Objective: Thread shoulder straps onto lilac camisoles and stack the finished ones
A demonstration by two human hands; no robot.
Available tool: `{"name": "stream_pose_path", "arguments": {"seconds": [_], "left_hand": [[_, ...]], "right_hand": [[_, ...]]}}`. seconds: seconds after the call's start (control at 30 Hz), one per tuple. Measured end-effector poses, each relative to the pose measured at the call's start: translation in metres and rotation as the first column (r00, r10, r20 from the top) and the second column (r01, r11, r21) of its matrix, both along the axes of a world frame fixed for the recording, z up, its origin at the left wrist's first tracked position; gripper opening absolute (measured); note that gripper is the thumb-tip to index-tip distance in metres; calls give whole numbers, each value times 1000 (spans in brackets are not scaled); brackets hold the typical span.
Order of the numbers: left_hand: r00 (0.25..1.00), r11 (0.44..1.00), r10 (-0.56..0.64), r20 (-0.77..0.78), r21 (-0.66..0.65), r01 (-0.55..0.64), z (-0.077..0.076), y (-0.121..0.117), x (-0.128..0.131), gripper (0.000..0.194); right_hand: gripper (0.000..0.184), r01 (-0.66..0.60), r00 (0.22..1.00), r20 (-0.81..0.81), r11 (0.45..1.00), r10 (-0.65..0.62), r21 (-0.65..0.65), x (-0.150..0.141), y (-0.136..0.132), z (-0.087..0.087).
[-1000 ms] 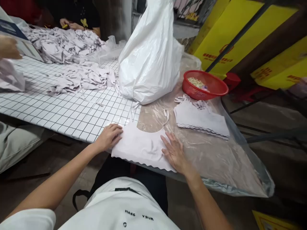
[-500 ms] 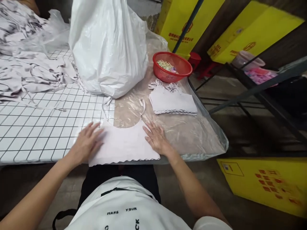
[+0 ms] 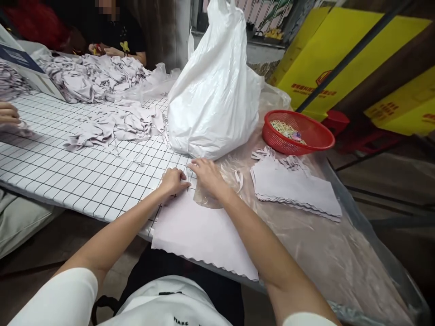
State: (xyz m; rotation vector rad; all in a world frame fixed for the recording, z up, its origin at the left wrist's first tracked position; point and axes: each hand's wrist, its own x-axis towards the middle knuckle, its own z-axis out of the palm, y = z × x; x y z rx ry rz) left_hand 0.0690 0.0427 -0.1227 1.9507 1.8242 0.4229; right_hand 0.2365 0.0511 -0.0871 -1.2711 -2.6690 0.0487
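Observation:
A pale lilac camisole top (image 3: 200,235) with a scalloped hem lies flat at the table's near edge. Its left shoulder strap (image 3: 187,174) runs between my two hands. My left hand (image 3: 174,182) has its fingers curled and pinches the lower part of that strap. Reaching across the neckline, my right hand (image 3: 206,175) closes thumb and fingertips at the strap's upper end; the fingertips are partly hidden. The right strap (image 3: 239,180) lies loose on the plastic sheet. To the right rests a neat stack of similar tops (image 3: 295,185).
A tall white plastic bag (image 3: 214,95) stands just beyond my hands. Behind the stack sits a red basket (image 3: 299,131) holding small bands. Loose garments (image 3: 118,124) lie back left. A co-worker's hand (image 3: 8,113) is at the left edge; another person sits at the far end.
Both hands have left the sides of the top, where they lay flat, and come together at its left strap. The view has swung back to the left.

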Motion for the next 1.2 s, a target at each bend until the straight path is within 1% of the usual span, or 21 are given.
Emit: {"name": "stream_pose_path", "arguments": {"seconds": [0.07,0.13,0.2,0.23,0.27,0.33,0.43,0.5,0.53,0.6,0.67,0.7,0.73,0.8,0.87,0.9,0.93,1.0,1.07,1.13,1.2], "left_hand": [[997,998,-67,40,15,66,-3,-1,-5,27],[986,989,-145,87,44,142,-6,-3,-14,30],[978,984,-171,119,70,164,-10,-5,-21,32],[978,985,-163,131,80,153,-12,-5,-22,33],[979,986,-150,139,91,138,-14,-6,-23,34],[980,987,-130,151,115,113,-17,-6,-21,33],[978,982,-146,151,141,125,-20,-7,-19,23],[974,976,-173,147,159,149,-19,-7,-20,16],[971,972,-188,150,167,162,-19,-7,-22,15],[959,968,-217,183,168,187,-17,-7,-26,16],[936,968,-238,259,143,207,-16,-7,-31,17],[921,969,-243,304,127,213,-15,-7,-33,18],[906,970,-242,346,118,214,-15,-8,-34,18],[884,970,-241,400,126,208,-15,-8,-35,19],[878,969,-238,415,155,190,-16,-9,-33,19],[881,970,-231,412,166,176,-16,-10,-32,18],[887,972,-219,406,170,162,-17,-10,-31,17],[901,977,-191,389,165,136,-17,-11,-29,13],[913,979,-181,367,156,131,-16,-12,-28,11],[915,978,-187,358,155,139,-16,-12,-29,10],[909,978,-186,374,160,134,-17,-12,-29,10]], "right_hand": [[35,-49,988,145,998,54,-37,-21,24,1],[31,-71,968,235,996,83,-61,-32,40,2],[30,-86,956,276,993,104,-76,-34,42,7],[29,-85,951,288,992,108,-91,-32,36,13],[29,-77,948,298,991,107,-112,-28,26,20],[26,-53,942,318,983,107,-175,-16,-8,41],[19,-78,911,359,940,202,-331,7,-79,75],[18,-101,906,304,848,294,-520,22,-121,88],[24,-93,921,250,793,298,-602,29,-135,90],[32,-60,976,103,689,193,-723,39,-146,84],[33,-22,995,-73,599,-61,-800,42,-137,67],[32,-7,963,-154,554,-220,-832,40,-126,57],[31,2,897,-222,505,-383,-863,34,-114,47],[26,-9,703,-286,394,-652,-919,15,-89,27],[23,-79,519,-282,283,-807,-956,-10,-70,13],[24,-127,461,-265,233,-847,-964,-22,-65,8],[25,-177,434,-246,186,-867,-967,-32,-62,5],[27,-261,452,-222,110,-864,-959,-45,-63,0],[27,-300,489,-233,89,-841,-950,-49,-68,-4],[31,-280,481,-251,125,-840,-952,-48,-72,-7],[36,-215,443,-238,156,-864,-964,-47,-72,-9]]}}
